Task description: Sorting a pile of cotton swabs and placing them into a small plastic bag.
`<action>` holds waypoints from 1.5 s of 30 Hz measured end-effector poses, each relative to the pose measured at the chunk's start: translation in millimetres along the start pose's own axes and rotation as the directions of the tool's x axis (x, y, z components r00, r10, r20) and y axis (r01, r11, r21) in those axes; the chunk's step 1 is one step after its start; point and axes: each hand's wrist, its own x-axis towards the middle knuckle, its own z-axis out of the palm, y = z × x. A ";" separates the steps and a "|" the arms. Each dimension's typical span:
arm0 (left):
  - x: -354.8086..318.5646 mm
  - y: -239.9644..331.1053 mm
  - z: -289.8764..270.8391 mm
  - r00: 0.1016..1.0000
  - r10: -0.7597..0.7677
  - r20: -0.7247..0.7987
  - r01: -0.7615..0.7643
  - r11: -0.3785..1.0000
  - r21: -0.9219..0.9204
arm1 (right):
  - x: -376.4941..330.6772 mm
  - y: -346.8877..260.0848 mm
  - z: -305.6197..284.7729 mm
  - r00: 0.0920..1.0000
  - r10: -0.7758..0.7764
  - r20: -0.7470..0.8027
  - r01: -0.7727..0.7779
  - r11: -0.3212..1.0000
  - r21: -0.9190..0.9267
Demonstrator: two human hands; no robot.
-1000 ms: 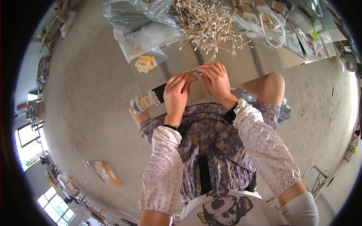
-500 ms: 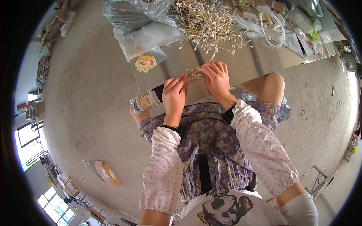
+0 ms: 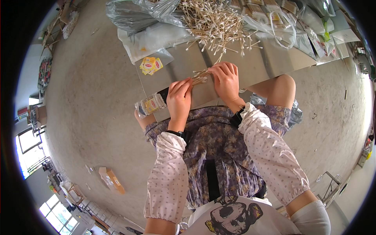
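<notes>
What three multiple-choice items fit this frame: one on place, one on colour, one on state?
1. Where does the loose heap of cotton swabs lie?
A. on the board beyond the hands
B. on the floor by the small box
C. in the lap

2. What colour are the small packets on the board?
A. blue
B. yellow
C. black

3. What do the left hand and right hand hold?
A. nothing
B. a bundle of swabs between them
C. a knife

Key: A, the heap lies past the hands; B, they show yellow with red; B, both hands grip the bundle.
</notes>
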 end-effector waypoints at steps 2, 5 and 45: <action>-1.3 -3.8 -5.5 1.000 0.006 -0.002 -0.006 1.000 0.011 | 0.6 -3.2 1.3 1.000 0.008 -0.006 -0.008 1.000 -0.015; -2.9 -3.3 -7.7 1.000 0.005 0.002 -0.005 1.000 0.005 | -0.5 -0.6 1.4 0.998 0.045 -0.039 -0.048 0.996 -0.070; -15.6 3.6 -26.0 0.991 0.012 0.133 -0.013 1.000 0.012 | 5.6 11.3 -5.0 1.000 0.002 -0.008 -0.002 0.999 -0.045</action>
